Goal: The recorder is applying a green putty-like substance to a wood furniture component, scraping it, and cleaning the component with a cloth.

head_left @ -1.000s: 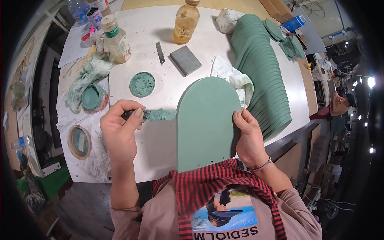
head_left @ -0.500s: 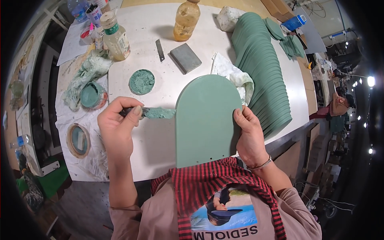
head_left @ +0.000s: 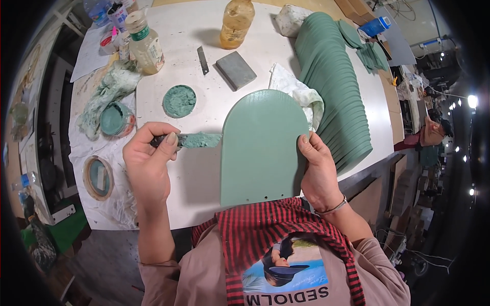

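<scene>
My left hand (head_left: 152, 155) is closed around the dark handle of a putty knife (head_left: 196, 140), whose blade carries a lump of green putty. The blade's tip meets the left edge of a green arched panel (head_left: 263, 148), or lies just beside it. My right hand (head_left: 319, 168) grips that panel by its right edge, thumb on the face and fingers behind. Small dark holes run along the panel's straight lower edge, close to my striped apron. Beyond the knife, a round lid (head_left: 179, 101) full of green putty lies on the white table.
A long leaning row of green panels (head_left: 337, 97) fills the table's right side, with a stained white cloth (head_left: 293, 89) beside it. Farther back are a grey block (head_left: 236, 70), a thin blade (head_left: 203, 60) and bottles (head_left: 237, 23). At left, an open jar (head_left: 116, 120) rests by a rag (head_left: 109, 92).
The panel has tilted slightly, so its holed lower edge sits higher and its left side face shows less. The knife stays at its left edge, shifted slightly left.
</scene>
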The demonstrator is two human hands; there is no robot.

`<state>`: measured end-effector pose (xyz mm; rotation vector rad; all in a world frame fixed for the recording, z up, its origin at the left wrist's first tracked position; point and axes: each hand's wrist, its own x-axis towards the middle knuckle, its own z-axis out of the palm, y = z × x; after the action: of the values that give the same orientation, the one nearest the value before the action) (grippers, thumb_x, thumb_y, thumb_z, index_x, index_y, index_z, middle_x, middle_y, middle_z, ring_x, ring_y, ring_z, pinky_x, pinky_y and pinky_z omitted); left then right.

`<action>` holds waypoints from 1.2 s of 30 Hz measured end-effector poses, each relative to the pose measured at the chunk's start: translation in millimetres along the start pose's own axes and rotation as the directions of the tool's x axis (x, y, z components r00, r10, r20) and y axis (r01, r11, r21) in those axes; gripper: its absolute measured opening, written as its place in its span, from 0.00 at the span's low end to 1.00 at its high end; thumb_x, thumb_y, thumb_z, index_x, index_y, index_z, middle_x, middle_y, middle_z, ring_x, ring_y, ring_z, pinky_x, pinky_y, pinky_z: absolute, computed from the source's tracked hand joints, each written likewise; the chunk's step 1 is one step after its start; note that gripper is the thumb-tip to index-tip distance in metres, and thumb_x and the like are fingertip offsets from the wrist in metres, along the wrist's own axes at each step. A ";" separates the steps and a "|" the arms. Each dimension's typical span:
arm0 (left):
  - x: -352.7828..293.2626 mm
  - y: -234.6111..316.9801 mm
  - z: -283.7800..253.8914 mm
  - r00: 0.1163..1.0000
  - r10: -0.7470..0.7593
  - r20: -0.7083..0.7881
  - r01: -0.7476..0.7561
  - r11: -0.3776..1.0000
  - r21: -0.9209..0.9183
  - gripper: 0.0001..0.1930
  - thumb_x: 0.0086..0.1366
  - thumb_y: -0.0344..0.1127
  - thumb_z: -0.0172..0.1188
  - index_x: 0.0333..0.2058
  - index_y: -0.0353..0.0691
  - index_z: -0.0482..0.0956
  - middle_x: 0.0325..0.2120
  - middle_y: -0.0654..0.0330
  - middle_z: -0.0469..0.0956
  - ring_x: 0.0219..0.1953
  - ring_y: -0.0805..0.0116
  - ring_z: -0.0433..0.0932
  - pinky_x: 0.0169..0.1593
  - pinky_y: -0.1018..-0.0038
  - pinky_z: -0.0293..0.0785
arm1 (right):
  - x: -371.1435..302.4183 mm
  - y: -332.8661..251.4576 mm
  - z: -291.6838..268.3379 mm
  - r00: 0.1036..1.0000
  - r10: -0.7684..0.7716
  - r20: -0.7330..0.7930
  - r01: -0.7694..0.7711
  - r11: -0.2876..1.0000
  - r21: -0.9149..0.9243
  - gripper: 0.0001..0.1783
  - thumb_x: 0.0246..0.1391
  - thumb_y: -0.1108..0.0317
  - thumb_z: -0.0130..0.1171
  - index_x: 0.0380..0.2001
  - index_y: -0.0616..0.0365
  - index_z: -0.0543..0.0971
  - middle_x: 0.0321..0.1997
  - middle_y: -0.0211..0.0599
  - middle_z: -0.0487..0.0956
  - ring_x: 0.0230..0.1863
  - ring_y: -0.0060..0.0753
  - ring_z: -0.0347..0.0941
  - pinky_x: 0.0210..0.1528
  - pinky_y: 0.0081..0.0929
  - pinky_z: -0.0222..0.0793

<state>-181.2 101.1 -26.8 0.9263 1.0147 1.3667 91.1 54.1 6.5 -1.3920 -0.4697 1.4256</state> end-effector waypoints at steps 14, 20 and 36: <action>-3.2 -7.9 6.8 0.999 -0.006 -0.050 0.010 0.997 0.081 0.04 0.63 0.25 0.62 0.35 0.30 0.80 0.25 0.66 0.76 0.25 0.81 0.69 0.30 0.84 0.64 | -1.1 -0.4 0.0 1.000 0.000 0.008 0.000 1.000 0.012 0.09 0.66 0.64 0.54 0.42 0.59 0.75 0.40 0.29 0.79 0.40 0.18 0.73 0.46 0.21 0.68; -8.2 1.9 9.1 0.999 0.007 -0.048 -0.004 0.998 0.069 0.03 0.63 0.23 0.61 0.35 0.30 0.79 0.25 0.66 0.76 0.26 0.82 0.69 0.31 0.85 0.64 | -1.0 -0.3 -1.0 1.000 -0.008 0.014 0.008 1.000 0.008 0.10 0.66 0.64 0.55 0.41 0.59 0.75 0.40 0.29 0.79 0.40 0.18 0.73 0.46 0.21 0.68; 6.6 13.5 -1.3 0.993 0.011 0.113 -0.043 0.957 0.286 0.03 0.60 0.18 0.59 0.33 0.28 0.79 0.28 0.65 0.75 0.29 0.82 0.69 0.35 0.85 0.64 | 0.4 0.9 -1.0 0.998 -0.055 -0.013 0.054 0.996 -0.074 0.08 0.65 0.64 0.56 0.37 0.58 0.75 0.37 0.26 0.78 0.38 0.17 0.71 0.45 0.20 0.67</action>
<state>-187.0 107.7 -14.7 1.2231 1.1380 1.1931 91.7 53.7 5.3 -1.4370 -0.5520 1.3648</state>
